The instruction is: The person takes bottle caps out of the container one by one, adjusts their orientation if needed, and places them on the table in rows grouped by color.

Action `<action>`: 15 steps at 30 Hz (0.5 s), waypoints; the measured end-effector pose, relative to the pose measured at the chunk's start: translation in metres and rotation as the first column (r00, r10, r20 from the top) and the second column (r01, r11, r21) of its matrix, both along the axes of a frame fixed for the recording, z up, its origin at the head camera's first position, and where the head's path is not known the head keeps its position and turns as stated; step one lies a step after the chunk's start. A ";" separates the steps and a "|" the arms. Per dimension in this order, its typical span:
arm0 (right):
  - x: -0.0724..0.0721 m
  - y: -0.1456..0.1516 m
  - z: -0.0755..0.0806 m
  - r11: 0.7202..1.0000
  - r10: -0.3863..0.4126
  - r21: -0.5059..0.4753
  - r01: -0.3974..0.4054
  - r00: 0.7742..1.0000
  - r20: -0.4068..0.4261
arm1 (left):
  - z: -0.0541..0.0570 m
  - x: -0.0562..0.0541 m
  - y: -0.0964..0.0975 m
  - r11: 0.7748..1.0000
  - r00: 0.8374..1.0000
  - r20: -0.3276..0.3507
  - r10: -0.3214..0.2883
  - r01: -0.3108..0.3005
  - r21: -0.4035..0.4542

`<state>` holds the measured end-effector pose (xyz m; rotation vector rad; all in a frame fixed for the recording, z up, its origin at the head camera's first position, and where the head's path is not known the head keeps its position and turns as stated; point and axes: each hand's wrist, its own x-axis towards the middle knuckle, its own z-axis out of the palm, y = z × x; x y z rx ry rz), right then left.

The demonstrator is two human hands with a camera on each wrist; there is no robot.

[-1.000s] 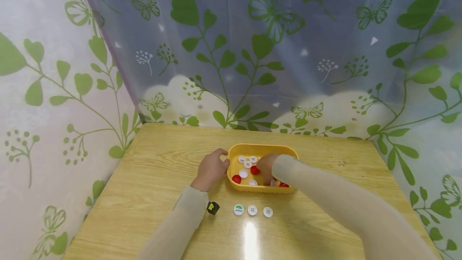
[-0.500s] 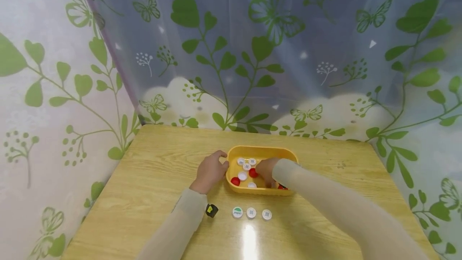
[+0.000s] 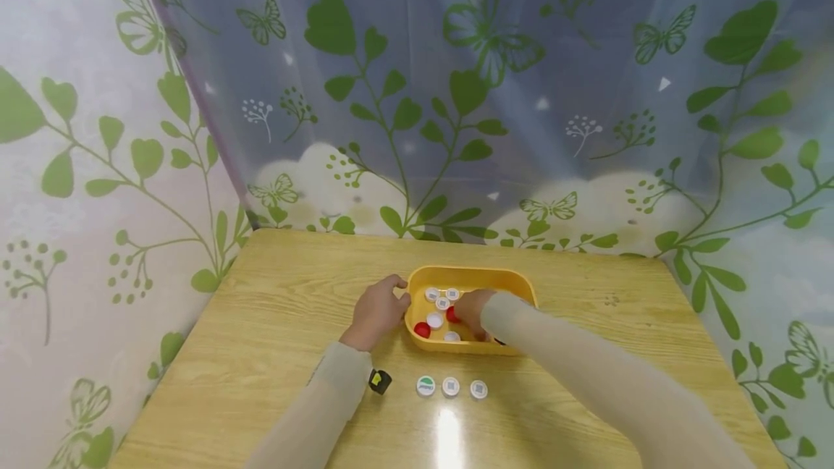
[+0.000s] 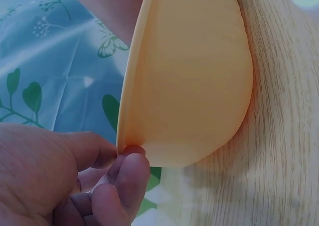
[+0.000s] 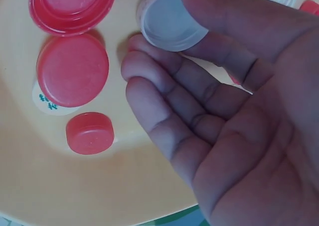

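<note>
A yellow plastic container (image 3: 504, 281) holds loose bottle caps, red and white. At its left end my left hand (image 3: 376, 313) grips the rim; in the left wrist view, thumb and fingers pinch the edge of the container wall (image 4: 192, 76). My right hand (image 3: 470, 313) reaches down inside. Seen from the right wrist, this hand (image 5: 239, 121) pinches a white bottle cap (image 5: 167, 25), hollow side showing, between thumb and index finger, while the other fingers bend below it. Left of it lie a large red cap (image 5: 74, 70) and a smaller red cap (image 5: 89, 133).
On the wooden table (image 3: 293, 266), a short row stands in front of the container: a white cap with green print (image 3: 426, 386), a white cap (image 3: 450, 387) and another white cap (image 3: 478, 389). A leaf-patterned curtain (image 3: 404, 114) rises behind the table's back edge.
My right hand has shifted slightly left within the container and now covers part of a red cap. The left hand keeps its grip on the rim, and the row of caps stays put.
</note>
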<state>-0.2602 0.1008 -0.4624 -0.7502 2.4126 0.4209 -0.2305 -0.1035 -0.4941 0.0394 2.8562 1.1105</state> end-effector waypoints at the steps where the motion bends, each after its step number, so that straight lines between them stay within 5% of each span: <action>1: -0.002 0.000 -0.003 1.000 -0.001 0.000 0.001 1.000 -0.002 | 0.000 0.000 0.000 1.000 1.000 0.000 0.001 -0.001 -0.002; 9: -0.011 0.014 -0.022 0.999 0.002 -0.041 -0.003 1.000 -0.031 | 0.000 -0.001 0.001 0.999 1.000 -0.016 -0.007 0.006 -0.033; 12: -0.013 0.023 -0.009 0.991 0.021 -0.133 -0.034 0.995 -0.096 | 0.001 0.000 0.001 0.999 1.000 -0.021 -0.008 0.007 -0.043; 15: -0.011 0.030 0.020 0.961 0.037 -0.263 -0.085 0.982 -0.183 | 0.003 0.000 0.000 0.999 1.000 -0.020 -0.003 0.002 -0.042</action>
